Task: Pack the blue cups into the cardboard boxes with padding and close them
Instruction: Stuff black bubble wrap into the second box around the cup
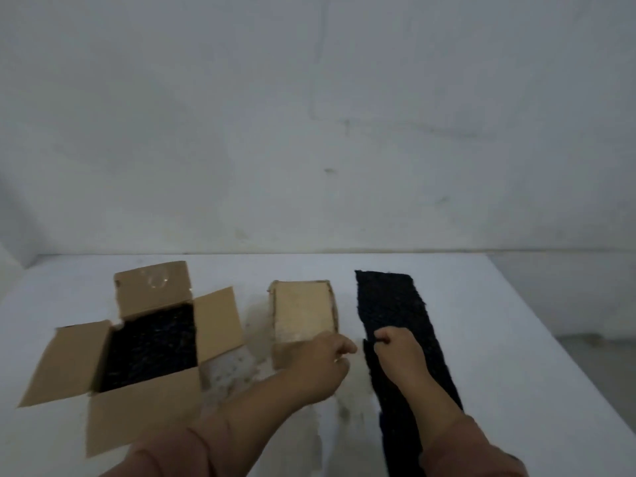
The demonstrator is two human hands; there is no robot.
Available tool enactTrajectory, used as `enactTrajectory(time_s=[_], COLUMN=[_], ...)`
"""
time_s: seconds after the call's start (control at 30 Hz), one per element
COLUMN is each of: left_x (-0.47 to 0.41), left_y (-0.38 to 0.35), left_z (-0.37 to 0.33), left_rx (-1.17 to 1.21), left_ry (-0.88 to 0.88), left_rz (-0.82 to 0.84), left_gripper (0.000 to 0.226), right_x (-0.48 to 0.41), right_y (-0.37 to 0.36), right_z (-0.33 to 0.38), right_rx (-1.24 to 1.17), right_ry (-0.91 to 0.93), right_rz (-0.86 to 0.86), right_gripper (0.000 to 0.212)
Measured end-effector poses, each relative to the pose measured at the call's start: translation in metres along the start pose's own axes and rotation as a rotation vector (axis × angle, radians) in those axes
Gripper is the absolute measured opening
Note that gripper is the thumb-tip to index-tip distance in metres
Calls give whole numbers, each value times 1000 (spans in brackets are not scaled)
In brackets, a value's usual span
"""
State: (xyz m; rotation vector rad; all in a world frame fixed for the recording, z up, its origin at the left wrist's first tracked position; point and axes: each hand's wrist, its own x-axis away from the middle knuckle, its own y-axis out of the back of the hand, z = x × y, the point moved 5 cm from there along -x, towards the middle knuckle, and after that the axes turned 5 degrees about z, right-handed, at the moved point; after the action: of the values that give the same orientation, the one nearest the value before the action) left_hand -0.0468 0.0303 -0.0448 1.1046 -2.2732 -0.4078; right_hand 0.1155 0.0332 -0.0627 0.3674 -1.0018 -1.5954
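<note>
An open cardboard box point(220, 318) stands at the left with all flaps spread and dark padding point(151, 342) filling its inside. A smaller closed cardboard box point(303, 311) lies in the middle. A long strip of black padding point(395, 304) lies flat at the right. My right hand point(397, 349) pinches the left edge of that strip. My left hand point(327, 363) hovers between the closed box and the strip, fingers loosely curled and pointing towards the strip, holding nothing. No blue cup is visible.
Everything rests on a white table point(499, 339) whose surface is stained near the boxes. A bare grey wall point(309, 132) rises behind it. The table's right edge runs diagonally past the padding strip.
</note>
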Motion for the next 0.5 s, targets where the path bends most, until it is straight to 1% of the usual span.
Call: enactTrajectory(time_s=[0.07,0.13,0.2,0.23,0.3,0.33,0.43,0.5], left_x=[-22,-38,-49,-55,-67,-73,-82,-85], left_y=[-30,-53,-69,-74,-79,-83,-98,-109], left_z=[-3,0,3,3,3,2,-13,-20], left_rx=[228,429,579,639,719,748,795,789], left_ry=[152,370,524,558,568,562,516,494], left_rz=[102,139,107,70,-7,-24,17,64], left_gripper=[33,37,42,43,32,33,37,32], right_x=[-1,1,5,8,12,14,13,11], right_y=[7,7,1,-4,-13,-15,-17,-16], right_z=[-35,-61,-77,-81,-87,-89,-95,-96], right_rx=[12,92,190,236,299,310,304,293], right_ry=[-106,-155,-142,-117,-62,-44,-14,6], right_rz=[40,118,232,287,355,372,371,358], right_gripper=[37,48,59,63,63,62,58,54])
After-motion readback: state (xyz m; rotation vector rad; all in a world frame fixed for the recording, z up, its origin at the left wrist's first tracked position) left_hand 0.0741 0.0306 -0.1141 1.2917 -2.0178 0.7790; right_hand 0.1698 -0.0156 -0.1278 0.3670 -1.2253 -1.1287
